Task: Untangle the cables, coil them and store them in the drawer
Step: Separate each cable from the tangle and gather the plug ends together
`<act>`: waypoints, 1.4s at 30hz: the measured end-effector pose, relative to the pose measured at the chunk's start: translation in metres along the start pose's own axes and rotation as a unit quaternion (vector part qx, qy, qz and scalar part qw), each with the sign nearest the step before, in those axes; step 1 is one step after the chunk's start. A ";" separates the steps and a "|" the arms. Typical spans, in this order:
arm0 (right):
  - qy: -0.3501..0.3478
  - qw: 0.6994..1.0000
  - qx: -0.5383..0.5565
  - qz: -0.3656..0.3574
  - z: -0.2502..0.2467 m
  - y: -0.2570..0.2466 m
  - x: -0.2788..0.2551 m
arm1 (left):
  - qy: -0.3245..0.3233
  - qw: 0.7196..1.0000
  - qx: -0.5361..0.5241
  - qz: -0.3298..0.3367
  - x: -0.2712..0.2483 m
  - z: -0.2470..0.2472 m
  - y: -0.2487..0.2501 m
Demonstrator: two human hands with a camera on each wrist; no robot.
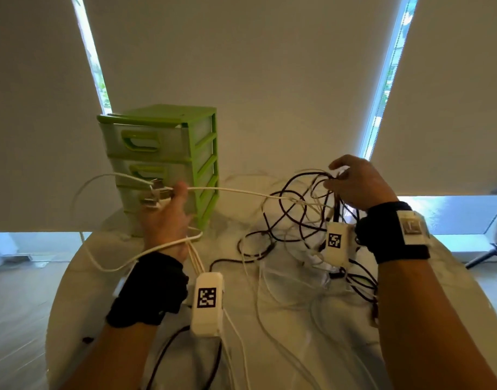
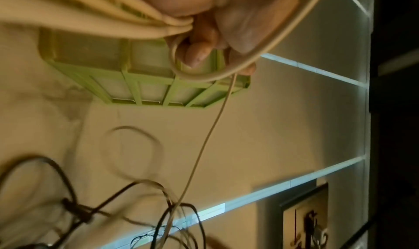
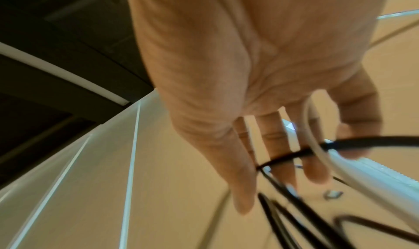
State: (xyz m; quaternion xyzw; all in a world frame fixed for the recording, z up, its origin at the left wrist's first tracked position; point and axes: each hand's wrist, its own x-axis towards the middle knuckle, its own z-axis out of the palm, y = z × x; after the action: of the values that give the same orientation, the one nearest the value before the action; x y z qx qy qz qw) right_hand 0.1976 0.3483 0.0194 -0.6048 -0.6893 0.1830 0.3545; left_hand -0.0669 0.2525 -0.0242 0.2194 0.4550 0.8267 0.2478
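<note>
drawer unit: on bench, far left | cable tangle: on bench, right of drawer unit | left hand: before drawer unit | right hand: over tangle, right of drawer unit

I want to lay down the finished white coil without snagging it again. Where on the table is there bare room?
Bare tabletop shows along the near-left rim, outside the left hand, and a small patch right of the green drawer unit. The tangle of cables under the right hand crowds the centre and right.
</note>
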 end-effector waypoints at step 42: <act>-0.093 0.967 -0.237 0.030 -0.003 0.015 -0.005 | -0.148 0.979 -0.089 -0.106 0.016 -0.003 0.007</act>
State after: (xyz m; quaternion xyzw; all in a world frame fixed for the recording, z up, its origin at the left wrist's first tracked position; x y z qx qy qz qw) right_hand 0.2106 0.3463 0.0097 -0.6723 -0.7244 0.0810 0.1295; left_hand -0.0822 0.2571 -0.0172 0.2667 0.3586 0.7914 0.4171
